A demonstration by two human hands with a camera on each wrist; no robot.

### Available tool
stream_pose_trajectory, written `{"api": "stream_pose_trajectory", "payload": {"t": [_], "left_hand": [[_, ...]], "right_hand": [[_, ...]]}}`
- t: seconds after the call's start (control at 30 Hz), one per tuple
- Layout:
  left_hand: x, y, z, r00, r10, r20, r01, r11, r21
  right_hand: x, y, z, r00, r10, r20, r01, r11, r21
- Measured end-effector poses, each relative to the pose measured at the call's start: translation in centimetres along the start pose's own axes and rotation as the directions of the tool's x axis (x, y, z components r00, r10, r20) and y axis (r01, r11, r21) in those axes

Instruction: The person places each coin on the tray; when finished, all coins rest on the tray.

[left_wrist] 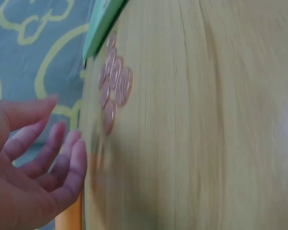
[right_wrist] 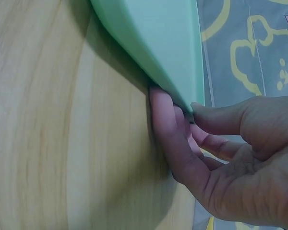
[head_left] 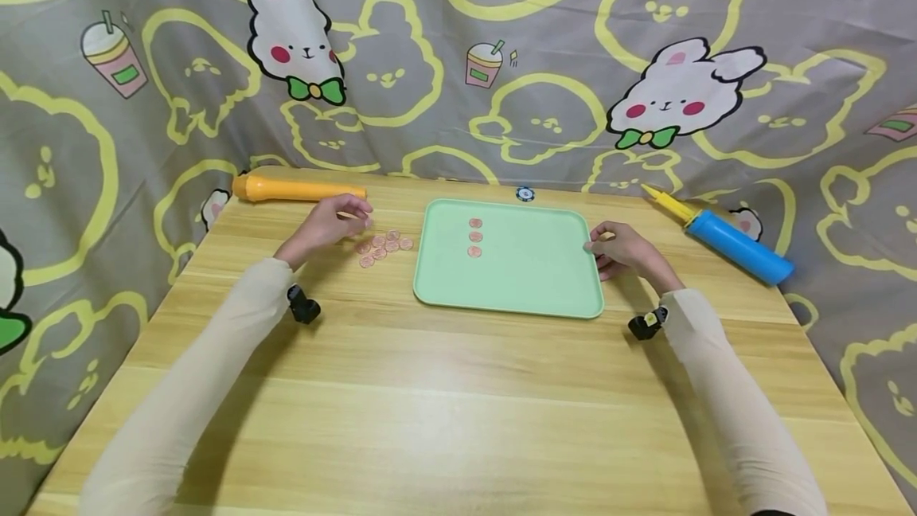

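A green tray [head_left: 510, 281] lies on the table, with three copper-coloured coins [head_left: 476, 236] in a column on its left half. My right hand [right_wrist: 216, 139] pinches the tray's right rim, thumb on top and fingers underneath. More coins [head_left: 392, 246] lie flat in a loose cluster left of the tray. My left hand [head_left: 333, 218] hovers just beyond and to the left of that cluster. Its fingers bend loosely with nothing between them, as the left wrist view shows; the coins [left_wrist: 116, 74] there are apart from the fingertips.
Behind the left hand lies an orange tube [head_left: 304, 189] with a flared end. A blue-and-yellow hand pump [head_left: 738, 245] is at the back right. A small blue-and-white disc [head_left: 525, 194] sits behind the tray. A patterned curtain [head_left: 401, 102] hangs along the table's back edge.
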State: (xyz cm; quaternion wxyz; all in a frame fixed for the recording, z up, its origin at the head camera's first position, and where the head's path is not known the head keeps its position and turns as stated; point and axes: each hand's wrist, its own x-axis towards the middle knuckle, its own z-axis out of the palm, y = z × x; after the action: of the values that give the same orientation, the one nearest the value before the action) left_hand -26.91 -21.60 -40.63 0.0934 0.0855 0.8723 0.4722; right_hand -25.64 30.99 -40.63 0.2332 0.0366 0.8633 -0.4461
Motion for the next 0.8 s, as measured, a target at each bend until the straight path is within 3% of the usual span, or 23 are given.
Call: {"api": "stream_pose_trajectory", "payload": {"t": [0.33, 0.6, 0.8], "left_hand": [[-0.7, -1.2, -1.7, 0.978, -0.021, 0.206, 0.005, 0.997, 0.074], [-1.1, -0.9, -0.9, 0.990, -0.043, 0.133, 0.018, 0.983, 0.185], [-1.1, -1.0, -0.5, 0.992, -0.011, 0.123, -0.017, 0.975, 0.221]], "right_hand": [[0.1, 0.2, -0.3, 1.000, -0.005, 0.010, 0.004, 1.000, 0.011], [0.1, 0.2, -0.1, 1.000, -0.011, 0.013, 0.010, 1.000, 0.011], [0.0, 0.0, -0.1, 1.000, -0.026, 0.012, 0.026, 1.000, -0.011]]}}
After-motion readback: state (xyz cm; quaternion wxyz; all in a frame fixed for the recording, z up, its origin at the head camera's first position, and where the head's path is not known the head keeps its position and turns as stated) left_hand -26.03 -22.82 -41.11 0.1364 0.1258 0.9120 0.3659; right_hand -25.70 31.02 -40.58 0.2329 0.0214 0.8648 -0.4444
